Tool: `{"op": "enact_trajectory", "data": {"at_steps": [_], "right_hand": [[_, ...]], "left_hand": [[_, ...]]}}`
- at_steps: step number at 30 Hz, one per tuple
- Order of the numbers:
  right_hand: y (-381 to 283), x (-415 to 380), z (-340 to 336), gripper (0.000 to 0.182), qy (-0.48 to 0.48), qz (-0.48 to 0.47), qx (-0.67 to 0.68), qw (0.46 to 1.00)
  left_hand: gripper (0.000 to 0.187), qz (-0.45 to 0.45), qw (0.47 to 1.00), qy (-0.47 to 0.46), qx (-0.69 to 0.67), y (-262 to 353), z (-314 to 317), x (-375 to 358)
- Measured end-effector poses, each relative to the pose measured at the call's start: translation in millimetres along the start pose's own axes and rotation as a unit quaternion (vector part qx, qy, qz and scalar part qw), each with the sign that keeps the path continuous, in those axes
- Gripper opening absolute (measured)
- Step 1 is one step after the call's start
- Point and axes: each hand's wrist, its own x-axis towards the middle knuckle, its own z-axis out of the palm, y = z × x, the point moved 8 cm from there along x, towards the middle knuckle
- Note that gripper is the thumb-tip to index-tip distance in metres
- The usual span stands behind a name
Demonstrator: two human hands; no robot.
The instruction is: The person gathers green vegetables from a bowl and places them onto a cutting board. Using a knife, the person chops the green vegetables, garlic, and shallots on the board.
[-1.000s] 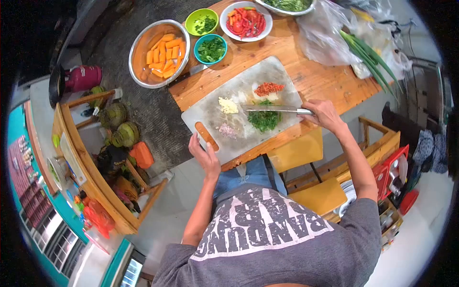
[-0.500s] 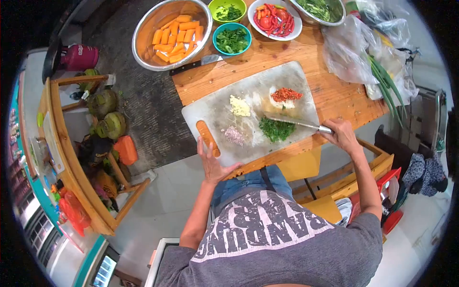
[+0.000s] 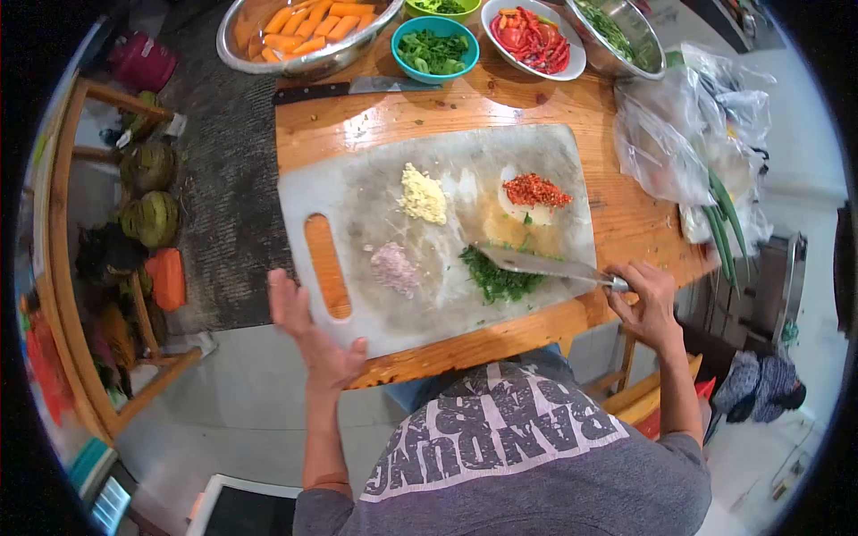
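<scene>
My right hand [image 3: 652, 302] is wrapped round the handle of a knife [image 3: 547, 266], its blade lying low over a pile of chopped green herbs [image 3: 493, 275] on the cutting board [image 3: 357, 192]. At the board's near left corner is my left hand [image 3: 326, 348], empty, with fingers and thumb spread beside the edge. Across the board sit separate heaps: minced garlic [image 3: 422, 195], chopped shallot [image 3: 394, 269] and chopped red chili [image 3: 534, 190].
Behind the board, a second knife [image 3: 349, 88] lies on the wooden table [image 3: 357, 116]. Along the back stand a metal bowl of carrots [image 3: 335, 58], a teal bowl of greens [image 3: 436, 71] and a white bowl of chilies [image 3: 576, 67]. Plastic bags [image 3: 661, 134] and green onions [image 3: 722, 223] are at right.
The view has shifted, and the board looks larger and less tilted. My left hand has moved left along the board's near corner. The knife stays in my right hand, its blade over the herbs.
</scene>
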Motion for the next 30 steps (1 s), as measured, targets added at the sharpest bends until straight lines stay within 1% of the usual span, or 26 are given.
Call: {"op": "enact_trajectory", "data": {"at_steps": [2, 3, 4, 5, 7, 8, 11, 12, 14, 15, 16, 19, 21, 22, 25, 26, 28, 29, 30], "right_hand": [[7, -4, -3, 0.028, 0.029, -0.013, 0.017, 0.999], [11, -6, -6, 0.028, 0.044, -0.016, 0.031, 0.998], [15, -7, -11, 0.025, 0.052, -0.032, 0.051, 0.997], [23, -7, -12, 0.024, 0.061, -0.026, 0.066, 0.996], [34, -7, -18, 0.022, 0.081, -0.011, 0.101, 0.992], [37, -7, -19, 0.02, 0.098, -0.018, 0.12, 0.988], [39, -6, -23, 0.021, 0.116, -0.025, 0.118, 0.986], [37, -4, -24, 0.023, 0.114, -0.035, 0.125, 0.985], [30, -2, -25, 0.025, 0.115, -0.048, 0.148, 0.981], [21, -4, -32, 0.026, 0.107, -0.036, 0.169, 0.979], [22, -2, -29, 0.029, 0.092, -0.044, 0.174, 0.979], [21, 0, -18, 0.03, 0.129, -0.114, 0.2, 0.965], [19, 0, -16, 0.029, 0.132, -0.139, 0.22, 0.956], [8, -6, -26, 0.028, 0.131, -0.112, 0.241, 0.955], [16, 0, -21, 0.027, 0.133, -0.128, 0.216, 0.959], [18, 0, -22, 0.027, 0.146, -0.139, 0.213, 0.956], [22, 1, -19, 0.028, 0.167, -0.158, 0.21, 0.95], [14, -6, -24, 0.028, 0.175, -0.116, 0.222, 0.952], [20, -3, -23, 0.028, 0.171, -0.113, 0.229, 0.952]], "left_hand": [[0.089, 0.004, 0.999, 0.02, 0.04, 5, -6, 1], [0.088, 0.005, 0.999, 0.033, 0.029, 7, -10, 3], [0.087, 0.005, 0.999, 0.042, 0.019, 9, -14, 6], [0.086, 0.003, 0.999, 0.049, 0.01, 15, -18, 8], [0.085, -0.062, 0.996, 0.065, 0.013, 19, -24, 10], [0.084, -0.091, 0.992, 0.081, 0.015, 22, -29, 11], [0.081, -0.086, 0.984, 0.149, 0.044, 28, -33, -3], [0.077, -0.061, 0.98, 0.162, 0.095, 38, -36, -1], [0.077, -0.04, 0.976, 0.144, 0.157, 42, -35, 4], [0.076, -0.03, 0.976, 0.112, 0.186, 44, -45, 18], [0.075, -0.014, 0.973, 0.13, 0.19, 43, -45, 13], [0.071, -0.037, 0.973, 0.179, 0.143, 44, -42, -3], [0.07, -0.048, 0.972, 0.18, 0.147, 43, -39, -8], [0.069, -0.044, 0.979, 0.143, 0.139, 42, -51, 11], [0.069, -0.064, 0.973, 0.168, 0.147, 44, -45, 1], [0.07, -0.078, 0.974, 0.159, 0.143, 38, -43, -2], [0.07, -0.064, 0.969, 0.177, 0.158, 34, -42, -8], [0.07, -0.049, 0.976, 0.148, 0.154, 29, -54, 11], [0.069, -0.062, 0.971, 0.132, 0.189, 30, -53, 9]]}}
